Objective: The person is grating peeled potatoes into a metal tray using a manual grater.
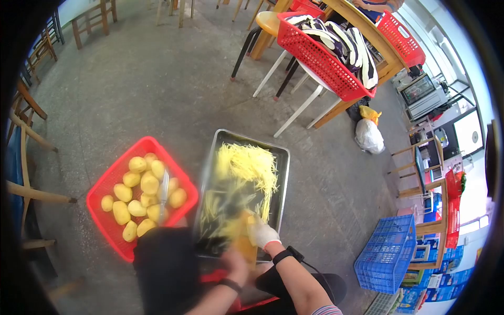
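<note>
My right hand (262, 234), in a white glove, is closed around the upper part of a yellowish board (245, 248) that slants over the metal tray's near end. My left hand (234, 265) is bare and smeared by motion beside the board's lower left edge; its fingers cannot be made out. Pale yellow shreds (249, 163) are heaped at the far end of the metal tray (286, 181), with looser shreds nearer me. To the left, a red basket (113, 181) holds several peeled potatoes (149, 184) and a knife (165, 189) lying on them.
A red basket (320, 60) of striped eggplants (341, 42) rests on stools at the upper right. White bag (369, 136) on the floor. Blue crate (386, 254) at right. Wooden chairs (31, 191) line the left. Another person's arm (375, 6) shows at the top.
</note>
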The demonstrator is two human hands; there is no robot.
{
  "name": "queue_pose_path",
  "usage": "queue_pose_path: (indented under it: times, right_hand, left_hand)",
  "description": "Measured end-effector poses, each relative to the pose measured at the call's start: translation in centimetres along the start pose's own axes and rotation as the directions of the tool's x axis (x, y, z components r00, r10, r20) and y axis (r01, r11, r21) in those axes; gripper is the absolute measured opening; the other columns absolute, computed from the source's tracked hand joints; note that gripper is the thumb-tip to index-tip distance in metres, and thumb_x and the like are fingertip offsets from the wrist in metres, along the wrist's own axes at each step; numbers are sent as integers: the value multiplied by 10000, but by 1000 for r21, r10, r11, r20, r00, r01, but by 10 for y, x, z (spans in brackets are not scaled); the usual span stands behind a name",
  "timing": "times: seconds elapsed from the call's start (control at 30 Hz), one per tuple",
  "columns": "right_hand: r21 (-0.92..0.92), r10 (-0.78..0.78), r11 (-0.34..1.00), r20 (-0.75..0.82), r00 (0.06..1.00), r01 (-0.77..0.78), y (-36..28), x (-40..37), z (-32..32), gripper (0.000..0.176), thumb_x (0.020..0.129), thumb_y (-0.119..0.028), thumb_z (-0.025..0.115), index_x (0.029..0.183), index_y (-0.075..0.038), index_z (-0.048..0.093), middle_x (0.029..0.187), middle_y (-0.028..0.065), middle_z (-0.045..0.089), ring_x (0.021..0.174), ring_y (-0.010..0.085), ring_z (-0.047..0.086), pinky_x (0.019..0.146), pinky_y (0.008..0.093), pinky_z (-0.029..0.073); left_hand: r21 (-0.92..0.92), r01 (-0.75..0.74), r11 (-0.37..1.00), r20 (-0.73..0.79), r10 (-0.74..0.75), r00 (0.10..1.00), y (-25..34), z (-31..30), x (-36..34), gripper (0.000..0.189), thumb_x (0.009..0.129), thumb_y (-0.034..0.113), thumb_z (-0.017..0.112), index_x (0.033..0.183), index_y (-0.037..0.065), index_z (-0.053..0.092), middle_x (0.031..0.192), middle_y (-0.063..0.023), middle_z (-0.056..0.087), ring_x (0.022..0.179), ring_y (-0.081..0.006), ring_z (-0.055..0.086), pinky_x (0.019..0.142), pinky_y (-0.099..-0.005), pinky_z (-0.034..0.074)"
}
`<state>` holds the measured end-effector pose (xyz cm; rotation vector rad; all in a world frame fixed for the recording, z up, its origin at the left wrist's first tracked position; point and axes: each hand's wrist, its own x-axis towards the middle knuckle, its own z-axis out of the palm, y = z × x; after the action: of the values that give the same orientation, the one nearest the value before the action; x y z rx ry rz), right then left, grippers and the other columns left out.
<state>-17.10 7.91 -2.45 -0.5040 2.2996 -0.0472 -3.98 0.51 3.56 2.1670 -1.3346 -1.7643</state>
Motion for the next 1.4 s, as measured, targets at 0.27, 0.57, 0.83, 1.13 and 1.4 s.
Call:
queue_pose_path:
  times: [0.27,0.57,0.83,1.13,1.4]
  right_hand:
    - [115,107,987,20,994,-108,-48,-99,-54,712,827,-478,462,1420,-142,257,995,304,613,931,430,614,840,477,476]
    - [191,153,972,-65,986,-139,-42,-33,-35,650,837,-422,440,1387,-101,310,995,291,620,923,417,618,820,483,475]
    - [141,98,985,15,995,-99,-46,-62,-45,677,847,-428,412,1411,-81,269,982,309,612,900,433,613,817,483,474]
    - [246,143,961,-53,988,-126,-38,-33,-38,642,818,-394,441,1362,-75,320,1055,309,594,943,434,603,838,475,469]
    - [198,27,979,75,997,-41,-51,-89,-54,706,842,-443,427,1402,-45,263,1002,313,605,924,430,609,829,472,471]
  left_hand:
    - [57,24,998,-12,-23,1000,12,-4,-8,486,817,357,569,764,-122,629,760,-280,632,730,-376,628,686,-456,451]
    - [8,-25,1000,-28,25,999,-16,1,12,431,786,291,589,688,-128,590,670,-250,609,628,-316,586,631,-433,441]
    - [6,-31,1000,-39,31,999,-12,3,10,428,784,290,583,662,-120,575,636,-233,589,591,-295,547,625,-435,434]
    - [-54,-82,995,-64,79,995,-21,5,19,411,780,263,568,648,-127,561,606,-228,570,566,-280,514,609,-441,419]
    - [26,-46,999,-81,48,996,-9,2,10,439,784,300,566,673,-124,585,679,-259,612,605,-320,575,620,-437,438]
